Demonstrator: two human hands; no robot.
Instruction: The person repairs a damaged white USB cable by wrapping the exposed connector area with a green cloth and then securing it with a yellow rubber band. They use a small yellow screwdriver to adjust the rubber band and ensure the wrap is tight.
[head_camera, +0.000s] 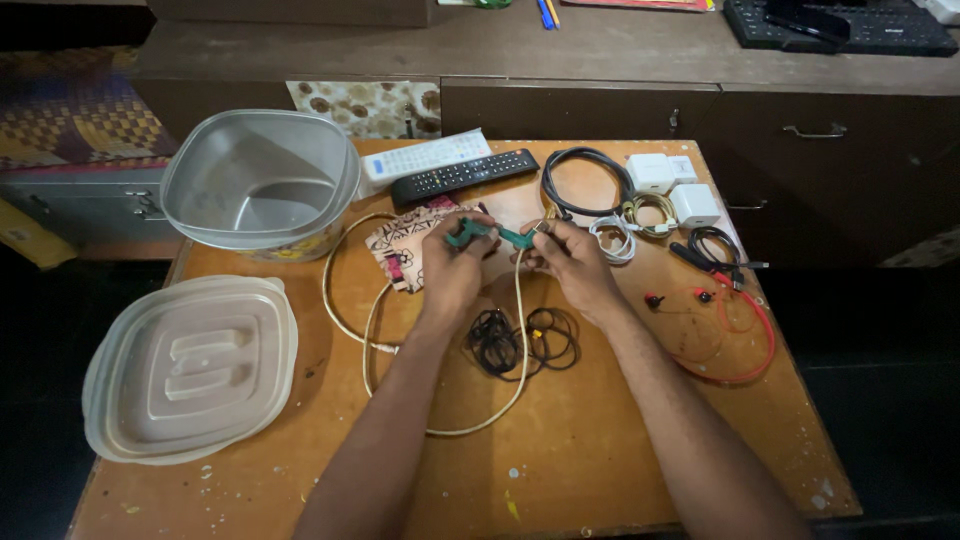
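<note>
My left hand and my right hand meet over the middle of a small wooden table. Together they grip a green cable end between the fingertips. My right hand also touches a long gold-coloured cable that loops across the table toward me. Under my left hand lies a patterned cloth pouch. A tangle of thin black wire sits just below both hands.
An open plastic tub stands at the back left, its lid in front of it. Two remotes, a black cable coil, white chargers, white cable coils and red earphones lie around. Drawers stand behind.
</note>
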